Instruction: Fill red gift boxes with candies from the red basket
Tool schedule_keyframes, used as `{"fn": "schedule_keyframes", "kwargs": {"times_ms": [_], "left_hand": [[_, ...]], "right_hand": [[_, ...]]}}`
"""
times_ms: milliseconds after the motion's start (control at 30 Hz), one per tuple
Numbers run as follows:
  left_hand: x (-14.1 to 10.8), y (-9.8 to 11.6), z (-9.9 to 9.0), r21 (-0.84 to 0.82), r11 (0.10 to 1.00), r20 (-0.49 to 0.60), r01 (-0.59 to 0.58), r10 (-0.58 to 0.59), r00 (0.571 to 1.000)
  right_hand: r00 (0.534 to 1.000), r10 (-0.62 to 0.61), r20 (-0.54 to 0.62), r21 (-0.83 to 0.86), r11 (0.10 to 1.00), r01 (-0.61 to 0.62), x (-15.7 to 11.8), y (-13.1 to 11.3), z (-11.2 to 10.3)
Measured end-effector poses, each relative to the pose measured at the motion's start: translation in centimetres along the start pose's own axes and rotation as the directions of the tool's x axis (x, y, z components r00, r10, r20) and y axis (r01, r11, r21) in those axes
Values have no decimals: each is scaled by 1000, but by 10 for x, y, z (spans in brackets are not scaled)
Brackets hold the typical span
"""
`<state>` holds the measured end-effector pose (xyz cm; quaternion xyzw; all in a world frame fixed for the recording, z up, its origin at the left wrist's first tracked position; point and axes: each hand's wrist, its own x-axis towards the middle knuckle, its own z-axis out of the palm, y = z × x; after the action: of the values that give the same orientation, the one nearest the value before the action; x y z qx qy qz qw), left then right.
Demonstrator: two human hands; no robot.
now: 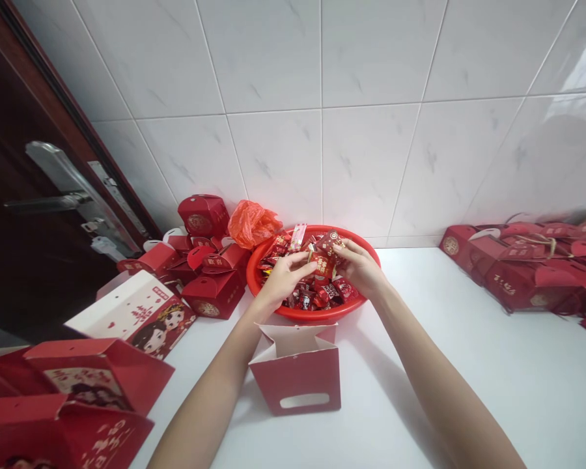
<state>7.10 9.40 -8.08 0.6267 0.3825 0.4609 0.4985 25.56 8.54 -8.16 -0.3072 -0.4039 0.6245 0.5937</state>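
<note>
Over a red plastic basket (303, 314) filled with wrapped candies (305, 298), both of my hands work close together. My right hand (364, 266) pinches a dark red candy packet (331, 241) with gold print between thumb and fingers. From the left, my left hand (287, 279) closes its thumb and fingers at the edge of a brighter red candy packet (323, 266). The packets overlap, so where one ends is hard to see. Just in front of the basket stands a red paper gift box (297, 378), its top open and its pale inside showing.
Folded red gift boxes (215, 293) and an orange-red plastic bag (252, 223) lie left of the basket. Larger red boxes (97, 371) fill the near left. More red boxes (522, 267) are piled at right. A tiled wall (356, 169) rises behind; a dark door (24, 247) is at left.
</note>
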Motion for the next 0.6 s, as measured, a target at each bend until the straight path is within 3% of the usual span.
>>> {"fn": "schedule_keyframes", "kwargs": {"times_ms": [167, 433, 600], "left_hand": [[0, 1, 0, 20, 998, 10, -64, 64, 998], [1, -2, -2, -75, 997, -25, 24, -26, 999], [3, -4, -5, -37, 999, -53, -16, 14, 998]], "right_hand": [[997, 74, 38, -57, 996, -71, -2, 0, 2], [999, 25, 31, -66, 998, -23, -3, 1, 3], [1000, 3, -18, -22, 1000, -3, -3, 1, 3]]}}
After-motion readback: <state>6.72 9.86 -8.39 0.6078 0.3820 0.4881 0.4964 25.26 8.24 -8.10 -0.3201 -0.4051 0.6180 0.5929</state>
